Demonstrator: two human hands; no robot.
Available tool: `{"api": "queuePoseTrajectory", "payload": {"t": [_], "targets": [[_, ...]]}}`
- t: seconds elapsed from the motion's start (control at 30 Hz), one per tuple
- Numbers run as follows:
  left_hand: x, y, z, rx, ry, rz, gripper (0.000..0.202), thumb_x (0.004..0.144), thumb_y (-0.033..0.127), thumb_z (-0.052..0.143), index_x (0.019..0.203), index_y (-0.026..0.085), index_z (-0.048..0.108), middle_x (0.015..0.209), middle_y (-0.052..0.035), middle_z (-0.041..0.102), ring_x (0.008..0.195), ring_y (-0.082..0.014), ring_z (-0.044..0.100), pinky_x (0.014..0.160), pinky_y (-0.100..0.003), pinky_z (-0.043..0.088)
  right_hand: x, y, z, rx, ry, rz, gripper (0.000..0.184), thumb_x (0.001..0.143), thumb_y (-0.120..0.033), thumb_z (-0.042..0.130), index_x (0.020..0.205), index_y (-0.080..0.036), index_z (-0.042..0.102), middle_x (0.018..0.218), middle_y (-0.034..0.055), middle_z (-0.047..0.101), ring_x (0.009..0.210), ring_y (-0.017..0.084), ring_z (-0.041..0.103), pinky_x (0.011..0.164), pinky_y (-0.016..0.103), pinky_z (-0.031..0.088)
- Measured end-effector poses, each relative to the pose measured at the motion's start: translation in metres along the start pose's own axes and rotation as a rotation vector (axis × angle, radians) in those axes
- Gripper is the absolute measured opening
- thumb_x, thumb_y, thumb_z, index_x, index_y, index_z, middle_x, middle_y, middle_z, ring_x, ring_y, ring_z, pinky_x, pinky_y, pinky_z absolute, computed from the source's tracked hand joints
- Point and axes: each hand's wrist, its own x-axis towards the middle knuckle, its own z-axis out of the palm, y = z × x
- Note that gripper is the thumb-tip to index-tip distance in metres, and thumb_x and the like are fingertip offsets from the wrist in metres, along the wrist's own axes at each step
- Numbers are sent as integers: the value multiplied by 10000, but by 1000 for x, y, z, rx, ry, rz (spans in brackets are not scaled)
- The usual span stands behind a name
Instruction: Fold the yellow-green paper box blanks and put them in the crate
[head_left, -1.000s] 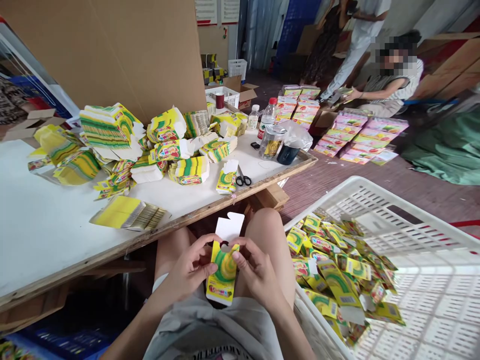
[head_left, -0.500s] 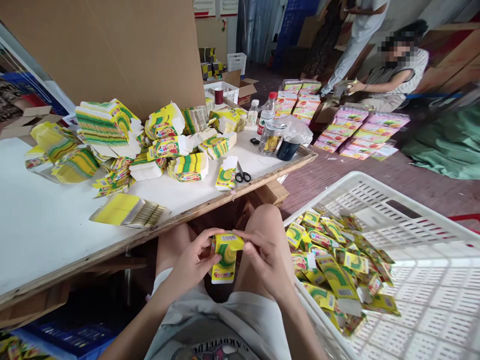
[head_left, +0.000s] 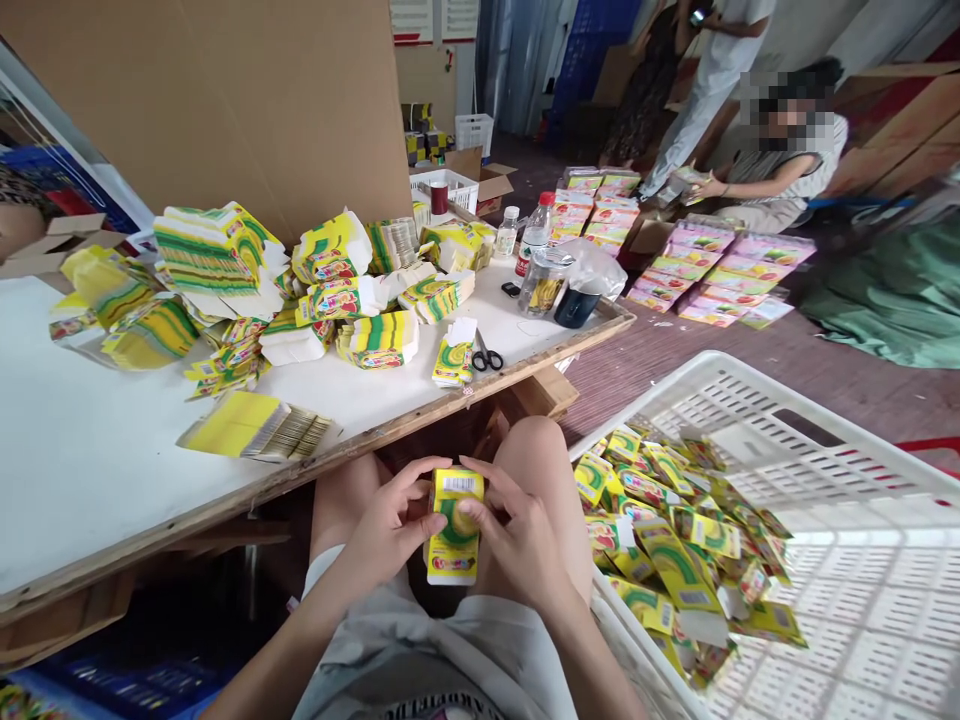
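Over my lap I hold a small yellow and green carton [head_left: 454, 540] upright between both hands. My left hand [head_left: 386, 520] grips its left side, fingers curled round it. My right hand [head_left: 517, 540] pinches its right side, fingertips pressing on the front near the folded-down top flap. A white plastic crate [head_left: 825, 480] at my right holds several folded cartons [head_left: 675, 540] of the same kind. Stacks of flat carton blanks [head_left: 300, 290] lie on the white table [head_left: 90, 460] ahead.
Scissors [head_left: 487, 358], bottles [head_left: 534, 240], a dark cup [head_left: 576, 308] and a plastic bag sit at the table's far right end. A large cardboard sheet stands behind the table. A seated person [head_left: 780, 170] works among pink packs [head_left: 712, 275] on the floor; another person stands behind.
The white top flap that stood up a second ago has been folded down and pressed shut. The carton has stayed over my lap in both hands.
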Motion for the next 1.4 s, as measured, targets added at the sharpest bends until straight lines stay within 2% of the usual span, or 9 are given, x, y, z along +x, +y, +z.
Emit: {"api": "queuePoseTrajectory", "payload": {"t": [0.13, 0.43, 0.5, 0.57, 0.77, 0.87, 1.07, 1.23, 1.4], "targets": [[13, -2, 10, -19, -53, 10, 506, 848, 238, 702, 1326, 225, 536, 1148, -92, 737, 952, -221, 708, 808, -310, 547, -2, 9, -8, 88, 159, -28, 326, 937, -423, 592, 1164, -225, 716, 1054, 97, 737, 917, 242, 691, 801, 342, 560], [54, 4, 47, 32, -192, 163, 565, 900, 219, 639, 1431, 275, 455, 1282, -107, 674, 1054, -221, 691, 907, -351, 553, -9, 18, -50, 282, 468, 23, 311, 808, -481, 746, 950, -207, 709, 812, 53, 705, 718, 197, 654, 643, 300, 555], [79, 7, 41, 128, -117, 245, 653, 870, 270, 692, 1463, 282, 417, 1314, -113, 649, 1110, -232, 670, 968, -382, 535, -14, 17, -70, 247, 685, 56, 337, 793, -463, 768, 993, -198, 713, 830, 55, 703, 692, 175, 632, 621, 279, 533], [110, 9, 27, 263, 102, 296, 598, 815, 323, 743, 1367, 242, 525, 1237, -117, 678, 1077, -245, 676, 951, -398, 545, -17, 18, -88, 280, 863, 97, 375, 781, -460, 778, 1031, -188, 711, 830, 54, 701, 692, 169, 627, 606, 271, 519], [175, 3, -1, 301, 352, 251, 482, 796, 354, 732, 1218, 180, 579, 1266, -162, 613, 1175, -300, 605, 957, -456, 523, -21, 27, -99, 472, 819, 172, 413, 771, -510, 757, 1041, -202, 711, 923, 67, 740, 791, 203, 669, 659, 302, 551], [161, 5, 17, 286, 244, 228, 516, 839, 399, 683, 1285, 172, 555, 1276, -168, 631, 1115, -282, 653, 920, -430, 545, -19, 32, -91, 489, 783, 167, 403, 781, -491, 759, 1063, -211, 698, 949, 71, 751, 860, 228, 688, 718, 334, 570], [97, 9, 77, 157, -235, 127, 449, 872, 386, 669, 1255, 154, 648, 1130, -133, 751, 995, -282, 724, 841, -370, 587, -13, 32, -78, 338, 579, 109, 450, 802, -415, 743, 1185, -206, 634, 1047, 92, 734, 851, 219, 679, 764, 371, 567], [86, 5, 88, 101, -125, 114, 479, 867, 406, 679, 1246, 116, 639, 1105, -144, 762, 972, -289, 729, 810, -361, 591, -11, 24, -73, 71, 609, 110, 341, 837, -333, 684, 1151, -205, 644, 934, 51, 709, 661, 151, 586, 611, 292, 512], [83, 10, 78, -9, -182, 12, 472, 867, 474, 671, 1192, 133, 688, 1070, -115, 779, 888, -264, 744, 784, -347, 589, -12, 23, -73, 229, 541, 110, 407, 831, -389, 695, 1180, -184, 651, 875, 53, 714, 659, 158, 594, 572, 279, 504]]}}
